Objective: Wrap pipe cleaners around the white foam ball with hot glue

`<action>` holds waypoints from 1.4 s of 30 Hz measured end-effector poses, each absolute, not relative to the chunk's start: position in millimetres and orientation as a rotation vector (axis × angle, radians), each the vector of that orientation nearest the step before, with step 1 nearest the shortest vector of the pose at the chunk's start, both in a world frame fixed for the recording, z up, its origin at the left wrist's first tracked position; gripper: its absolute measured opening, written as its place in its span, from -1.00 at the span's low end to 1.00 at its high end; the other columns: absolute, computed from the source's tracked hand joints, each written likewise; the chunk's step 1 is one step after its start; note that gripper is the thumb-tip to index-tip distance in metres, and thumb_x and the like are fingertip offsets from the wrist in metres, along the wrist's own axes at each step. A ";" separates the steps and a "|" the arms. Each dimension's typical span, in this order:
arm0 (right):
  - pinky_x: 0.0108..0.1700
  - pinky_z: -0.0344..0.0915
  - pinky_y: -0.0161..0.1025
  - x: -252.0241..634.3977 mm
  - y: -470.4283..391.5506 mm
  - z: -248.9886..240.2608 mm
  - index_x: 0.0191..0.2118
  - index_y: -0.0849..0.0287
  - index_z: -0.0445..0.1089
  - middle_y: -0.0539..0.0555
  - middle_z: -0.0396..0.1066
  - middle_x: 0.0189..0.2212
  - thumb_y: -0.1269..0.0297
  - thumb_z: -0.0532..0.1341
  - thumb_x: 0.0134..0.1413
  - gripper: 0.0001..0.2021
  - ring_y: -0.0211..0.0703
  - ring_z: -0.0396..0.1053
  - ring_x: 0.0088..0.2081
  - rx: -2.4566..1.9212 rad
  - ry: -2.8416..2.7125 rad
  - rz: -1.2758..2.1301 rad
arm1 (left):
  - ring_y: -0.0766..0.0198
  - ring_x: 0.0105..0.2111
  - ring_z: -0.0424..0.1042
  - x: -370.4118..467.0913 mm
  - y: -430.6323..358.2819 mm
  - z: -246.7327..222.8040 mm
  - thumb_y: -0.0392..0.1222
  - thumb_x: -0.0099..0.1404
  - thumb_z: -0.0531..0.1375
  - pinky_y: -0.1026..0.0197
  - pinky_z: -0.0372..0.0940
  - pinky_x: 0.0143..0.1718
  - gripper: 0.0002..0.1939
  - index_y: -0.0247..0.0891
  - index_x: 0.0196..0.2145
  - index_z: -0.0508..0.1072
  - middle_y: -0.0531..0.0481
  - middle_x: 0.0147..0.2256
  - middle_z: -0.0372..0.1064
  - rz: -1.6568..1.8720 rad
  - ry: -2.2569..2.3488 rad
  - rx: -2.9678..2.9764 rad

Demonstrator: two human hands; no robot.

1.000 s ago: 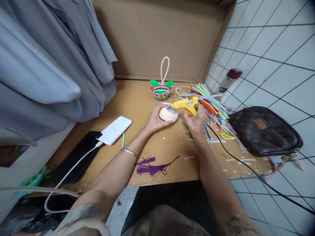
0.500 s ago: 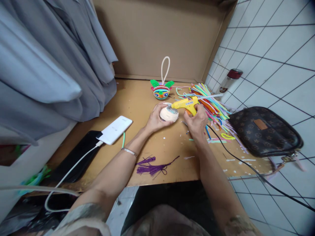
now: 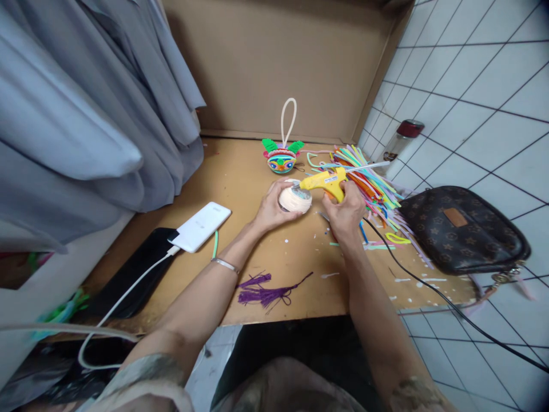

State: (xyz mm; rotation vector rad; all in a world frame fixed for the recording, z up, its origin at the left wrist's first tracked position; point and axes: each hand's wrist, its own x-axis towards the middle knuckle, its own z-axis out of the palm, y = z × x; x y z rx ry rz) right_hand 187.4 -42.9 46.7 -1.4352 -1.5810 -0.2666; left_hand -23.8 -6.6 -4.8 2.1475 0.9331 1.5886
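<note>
My left hand [image 3: 273, 204] is closed round the side of a cream-coloured wrapped ball [image 3: 295, 201], whose top shows a greyish, shiny patch. In my right hand [image 3: 346, 209] is a yellow hot glue gun [image 3: 325, 179], gripped by its handle. Its nozzle points left at the top of the ball; whether the tip touches cannot be made out. A clear glue stick [image 3: 369, 167] juts from the back of the gun. Just beyond the ball stands a colourful animal-head ornament [image 3: 282, 161] with green ears and a white loop.
Several pipe cleaners [image 3: 364, 177] lie heaped at the right, beside a brown patterned bag [image 3: 467, 229] and a red-lidded bottle [image 3: 403, 139]. Purple tassels [image 3: 263, 294] rest near the front edge. At left are a white power bank [image 3: 203, 227] and a black phone [image 3: 137, 274]. A black cord [image 3: 412, 274] trails rightward.
The ball and the glue gun have shifted very slightly to the right, with both hands keeping their hold. Everything else looks the same.
</note>
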 end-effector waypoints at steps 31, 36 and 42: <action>-0.26 0.24 -0.14 192.2 -40.7 51.0 -0.28 0.05 0.28 0.06 0.45 -0.34 0.08 0.20 -0.01 -0.78 -0.05 0.35 -0.32 -1.438 -1.533 -0.232 | -0.15 0.28 0.35 -26.2 -2.3 -8.0 -0.02 0.01 0.50 -0.25 0.25 0.31 -0.22 -0.14 0.16 0.35 -0.27 0.21 0.35 1.614 0.815 2.206; -0.27 0.22 -0.16 192.5 -42.1 53.2 -0.28 0.05 0.28 0.06 0.45 -0.34 0.08 0.21 -0.05 -0.77 -0.05 0.34 -0.33 -1.458 -1.541 -0.218 | -0.16 0.31 0.31 -27.2 -4.4 -5.6 -0.06 -0.01 0.50 -0.26 0.24 0.32 -0.21 -0.14 0.15 0.35 -0.27 0.24 0.32 1.544 0.881 2.221; -0.28 0.19 -0.17 191.5 -44.4 56.3 -0.28 0.05 0.27 0.05 0.44 -0.34 0.07 0.21 -0.06 -0.76 -0.05 0.33 -0.33 -1.505 -1.531 -0.187 | -0.20 0.31 0.28 -28.3 -4.5 -5.2 -0.02 -0.04 0.51 -0.30 0.21 0.32 -0.19 -0.14 0.15 0.36 -0.25 0.23 0.29 1.544 0.945 2.238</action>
